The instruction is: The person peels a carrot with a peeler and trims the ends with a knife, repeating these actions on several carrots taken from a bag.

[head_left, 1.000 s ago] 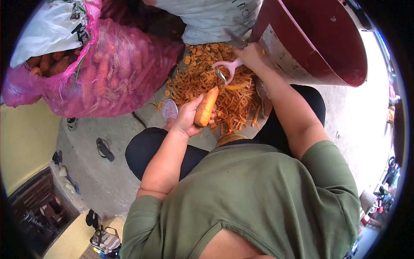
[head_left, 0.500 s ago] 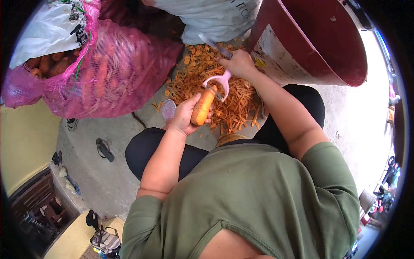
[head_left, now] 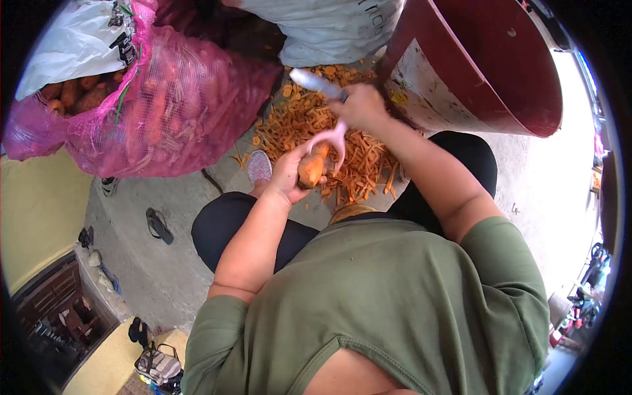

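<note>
My left hand (head_left: 288, 174) is wrapped round a partly peeled carrot (head_left: 310, 172), whose blunt dark end points towards me. In my right hand (head_left: 361, 107) is a pink Y-shaped peeler (head_left: 335, 137), its head lying over the far part of the carrot. A knife (head_left: 315, 84) also sticks out of the same hand, its blade pointing up and left, a little blurred. Below both hands, a heap of orange peelings and cut ends (head_left: 359, 168) covers the ground. The peeler's blade is hard to make out against the carrot.
A pink mesh sack (head_left: 178, 105) full of carrots leans at the left. At the back stands a white sack (head_left: 329, 29), with a big dark-red tub (head_left: 454, 72) to its right. A flip-flop (head_left: 158, 226) lies on the concrete floor (head_left: 135, 270).
The carrot has tipped so its blunt end faces me more. My right hand has shifted slightly down and left, bringing the peeler over the carrot and swinging the knife blade lower.
</note>
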{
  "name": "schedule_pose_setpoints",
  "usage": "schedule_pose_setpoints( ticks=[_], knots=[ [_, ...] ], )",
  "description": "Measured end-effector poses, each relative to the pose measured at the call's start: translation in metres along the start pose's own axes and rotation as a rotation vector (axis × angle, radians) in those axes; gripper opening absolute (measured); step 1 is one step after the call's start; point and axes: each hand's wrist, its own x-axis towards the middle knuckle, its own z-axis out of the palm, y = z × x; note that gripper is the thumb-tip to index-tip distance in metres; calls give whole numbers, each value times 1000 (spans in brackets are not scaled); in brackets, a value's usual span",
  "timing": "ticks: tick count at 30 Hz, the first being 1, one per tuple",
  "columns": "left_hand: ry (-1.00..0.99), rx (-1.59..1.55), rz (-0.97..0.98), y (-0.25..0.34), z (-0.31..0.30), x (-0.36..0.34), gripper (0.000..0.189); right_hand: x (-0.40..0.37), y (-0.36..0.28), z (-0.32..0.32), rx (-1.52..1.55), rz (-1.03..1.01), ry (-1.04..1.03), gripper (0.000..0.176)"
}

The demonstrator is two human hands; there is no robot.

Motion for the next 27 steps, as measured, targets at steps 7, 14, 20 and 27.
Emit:
schedule_pose_setpoints(
  ticks=[7, 14, 20, 27],
  knots=[
    [59, -100, -17, 1, -2, 4, 29, -2, -6, -16, 70, 48, 24, 37],
    [-66, -86, 46, -3, -1, 3, 26, -28, -32, -12, 124, -160, 44, 29],
    [-17, -80, 20, -5, 1, 3, 26, -30, -32, -15, 128, -187, 16, 29],
    [4, -36, 35, -6, 2, 5, 25, -27, -29, -21, 111, -198, 14, 31]
  ],
)
